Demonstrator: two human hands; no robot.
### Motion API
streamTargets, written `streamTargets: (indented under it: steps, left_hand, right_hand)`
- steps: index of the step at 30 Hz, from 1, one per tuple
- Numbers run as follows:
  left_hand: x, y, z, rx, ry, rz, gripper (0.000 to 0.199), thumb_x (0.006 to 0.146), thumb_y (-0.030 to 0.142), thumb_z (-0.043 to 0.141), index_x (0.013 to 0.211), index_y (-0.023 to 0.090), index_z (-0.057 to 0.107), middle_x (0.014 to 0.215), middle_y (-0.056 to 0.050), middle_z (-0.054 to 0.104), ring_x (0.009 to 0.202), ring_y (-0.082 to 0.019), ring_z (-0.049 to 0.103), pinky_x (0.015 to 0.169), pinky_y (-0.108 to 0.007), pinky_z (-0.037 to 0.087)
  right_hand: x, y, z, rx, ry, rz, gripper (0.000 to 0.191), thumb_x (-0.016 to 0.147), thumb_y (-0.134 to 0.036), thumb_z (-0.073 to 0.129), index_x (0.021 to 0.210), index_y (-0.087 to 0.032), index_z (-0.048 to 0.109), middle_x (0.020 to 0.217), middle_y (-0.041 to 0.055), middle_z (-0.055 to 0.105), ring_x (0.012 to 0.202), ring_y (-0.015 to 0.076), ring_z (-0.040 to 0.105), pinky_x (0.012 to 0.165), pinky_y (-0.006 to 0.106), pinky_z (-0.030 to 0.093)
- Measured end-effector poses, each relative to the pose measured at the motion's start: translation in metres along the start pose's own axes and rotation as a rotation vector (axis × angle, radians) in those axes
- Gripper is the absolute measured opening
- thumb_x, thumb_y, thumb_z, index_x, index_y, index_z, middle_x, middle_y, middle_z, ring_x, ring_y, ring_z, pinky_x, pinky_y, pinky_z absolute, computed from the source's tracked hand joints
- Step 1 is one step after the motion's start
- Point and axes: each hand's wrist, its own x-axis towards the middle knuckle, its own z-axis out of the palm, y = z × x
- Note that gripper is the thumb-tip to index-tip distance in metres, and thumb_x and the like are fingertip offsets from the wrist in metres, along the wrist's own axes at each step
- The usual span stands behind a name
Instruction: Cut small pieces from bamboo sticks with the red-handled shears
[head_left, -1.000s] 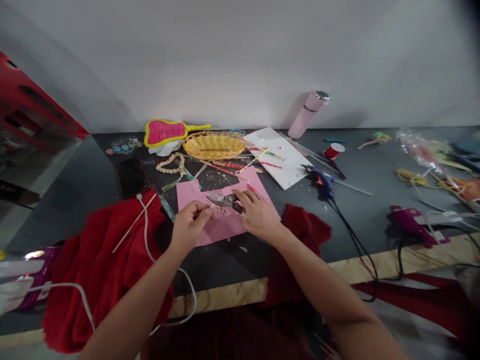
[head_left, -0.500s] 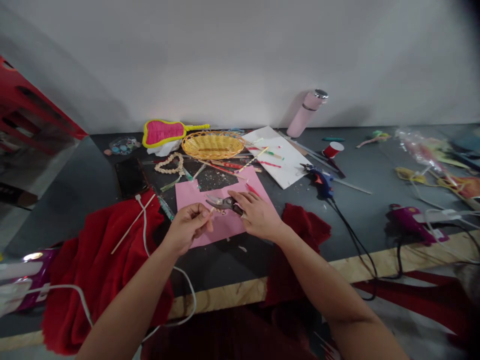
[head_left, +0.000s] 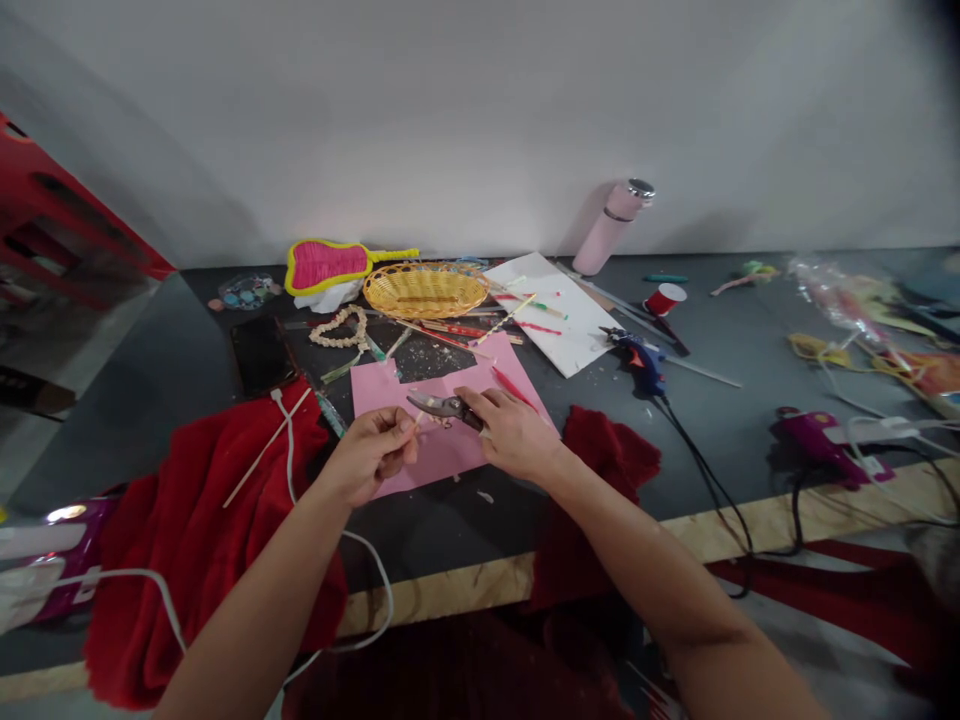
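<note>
My left hand (head_left: 377, 450) pinches a short thin pale stick (head_left: 419, 417) over the left part of a pink sheet of paper (head_left: 469, 455). My right hand (head_left: 514, 430) is wrapped round the dark handles of some pruning shears (head_left: 439, 405). The metal blades point left and lie close to the stick; whether they touch it is too small to tell. Small pale pieces (head_left: 442, 423) lie on the paper just under the shears. A red pen (head_left: 514, 388) rests on the sheet beyond my right hand.
Behind the paper stand a woven basket (head_left: 426, 290) and a pink bottle (head_left: 613, 228). A blue glue gun (head_left: 641, 363) with a black cord lies right. Red cloth (head_left: 217, 500), a phone (head_left: 262, 355) and a white cable (head_left: 290, 455) are left; a heart-shaped piece (head_left: 339, 341) lies near the basket.
Both hands have shifted slightly left, with the shears and the stick. More of the red pen now shows beyond my right hand.
</note>
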Motion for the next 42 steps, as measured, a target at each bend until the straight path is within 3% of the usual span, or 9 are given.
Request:
streamTargets:
  steps: [4, 8, 11, 16, 23, 28, 31, 36, 42]
  left_hand:
    - [0.002, -0.004, 0.003, 0.123, 0.075, 0.146, 0.033, 0.073, 0.041, 0.069, 0.069, 0.015, 0.051, 0.056, -0.001, 0.064, 0.033, -0.001, 0.028, 0.036, -0.016, 0.017]
    - [0.003, -0.009, 0.007, 0.406, 0.206, 0.326, 0.025, 0.077, 0.039, 0.066, 0.079, 0.015, 0.058, 0.072, -0.004, 0.070, 0.052, -0.008, 0.054, 0.046, -0.018, 0.036]
    - [0.003, -0.013, 0.007, 0.573, 0.288, 0.375, 0.024, 0.079, 0.039, 0.064, 0.083, 0.016, 0.060, 0.078, -0.006, 0.072, 0.063, -0.014, 0.062, 0.052, -0.021, 0.042]
    - [0.000, -0.014, 0.007, 0.675, 0.294, 0.405, 0.019, 0.083, 0.036, 0.058, 0.084, 0.017, 0.062, 0.081, -0.006, 0.073, 0.054, -0.011, 0.057, 0.048, -0.020, 0.037]
    - [0.001, -0.010, 0.005, 0.385, 0.173, 0.267, 0.022, 0.079, 0.036, 0.062, 0.079, 0.014, 0.058, 0.069, -0.005, 0.070, 0.038, -0.004, 0.035, 0.039, -0.018, 0.025]
    - [0.002, -0.009, 0.004, 0.277, 0.179, 0.263, 0.024, 0.076, 0.036, 0.066, 0.075, 0.013, 0.057, 0.065, -0.005, 0.068, 0.036, -0.002, 0.030, 0.037, -0.017, 0.019]
    - [0.002, -0.009, 0.003, 0.266, 0.183, 0.276, 0.024, 0.077, 0.035, 0.066, 0.074, 0.014, 0.057, 0.064, -0.004, 0.068, 0.037, -0.002, 0.030, 0.037, -0.016, 0.018]
    - [0.002, -0.010, 0.002, 0.284, 0.204, 0.290, 0.022, 0.077, 0.034, 0.066, 0.075, 0.014, 0.057, 0.063, -0.003, 0.067, 0.038, -0.002, 0.030, 0.037, -0.016, 0.019]
    - [0.004, -0.009, 0.002, 0.334, 0.233, 0.305, 0.021, 0.078, 0.034, 0.064, 0.074, 0.015, 0.057, 0.063, -0.003, 0.067, 0.038, -0.003, 0.031, 0.038, -0.017, 0.020]
  right_hand:
    - [0.001, 0.001, -0.001, -0.037, 0.003, 0.048, 0.059, 0.078, -0.011, 0.047, 0.135, -0.020, 0.038, 0.107, 0.0094, 0.058, 0.099, 0.0226, 0.055, 0.092, 0.037, 0.043]
    - [0.003, 0.004, 0.002, -0.077, 0.030, 0.084, 0.058, 0.079, -0.012, 0.046, 0.136, -0.021, 0.038, 0.113, 0.0102, 0.058, 0.104, 0.0238, 0.054, 0.095, 0.038, 0.041]
    - [0.003, 0.005, 0.003, -0.115, 0.045, 0.081, 0.059, 0.081, -0.014, 0.045, 0.139, -0.019, 0.035, 0.119, 0.0110, 0.056, 0.109, 0.0265, 0.052, 0.096, 0.042, 0.040]
    - [0.001, 0.008, 0.003, -0.098, 0.032, 0.031, 0.063, 0.080, -0.011, 0.042, 0.142, -0.018, 0.031, 0.129, 0.0089, 0.052, 0.111, 0.0254, 0.051, 0.098, 0.042, 0.040]
    - [0.001, 0.013, 0.002, -0.024, 0.034, -0.075, 0.072, 0.074, -0.010, 0.046, 0.143, -0.016, 0.024, 0.136, 0.0105, 0.047, 0.120, 0.0243, 0.046, 0.106, 0.043, 0.033]
    - [0.001, 0.013, 0.003, 0.117, 0.103, 0.047, 0.036, 0.081, -0.023, 0.052, 0.116, -0.018, 0.044, 0.108, 0.0084, 0.061, 0.096, 0.0216, 0.059, 0.083, 0.036, 0.047]
    - [0.003, 0.014, 0.006, 0.175, 0.150, 0.084, 0.023, 0.080, -0.026, 0.055, 0.100, -0.019, 0.046, 0.097, 0.0058, 0.064, 0.081, 0.0185, 0.061, 0.071, 0.032, 0.048]
    - [0.004, 0.019, 0.004, 0.144, 0.138, -0.087, 0.008, 0.084, -0.027, 0.055, 0.084, -0.019, 0.054, 0.113, 0.0081, 0.062, 0.099, 0.0194, 0.059, 0.087, 0.036, 0.047]
    - [0.002, 0.026, 0.002, 0.038, 0.026, -0.178, 0.027, 0.082, -0.018, 0.052, 0.108, -0.019, 0.056, 0.125, 0.0088, 0.053, 0.116, 0.0195, 0.050, 0.103, 0.041, 0.040]
